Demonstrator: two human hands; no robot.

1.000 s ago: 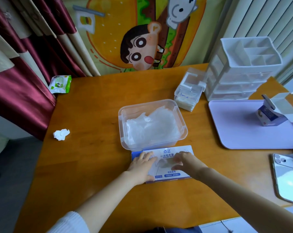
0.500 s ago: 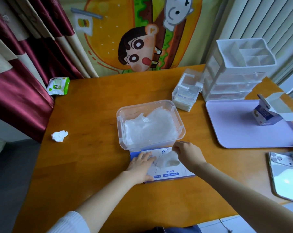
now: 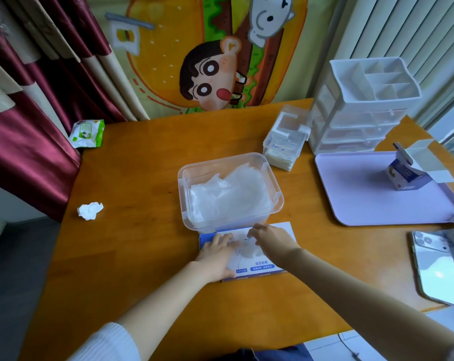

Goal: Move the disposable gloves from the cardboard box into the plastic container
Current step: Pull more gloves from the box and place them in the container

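Head view: the disposable gloves [image 3: 228,196] are thin, cloudy-clear film, lying in a crumpled heap inside the plastic container [image 3: 278,196], a clear lidless tub at the middle of the table [image 3: 142,178]. Just near of it, touching its near wall, lies one flat white-and-blue cardboard box [image 3: 262,267], with more film bulging from its top opening. The left hand [image 3: 215,254] rests flat on the box's left part, fingers nearly straight. The right hand [image 3: 272,243] sits over the opening with fingers curled down; whether they pinch the film I cannot tell.

Right of the tub are one lilac tray [image 3: 364,199] bearing one small open carton [image 3: 405,175], one white drawer organiser [image 3: 358,110], one small clear case [image 3: 285,142] and one phone [image 3: 436,272]. To the left lie one wipes pack [image 3: 86,130] and one crumpled tissue [image 3: 90,211].

The table is orange-brown wood; behind it hang a dark red curtain [image 3: 25,126], a cartoon cloth [image 3: 207,61] and pale blinds [image 3: 403,29]
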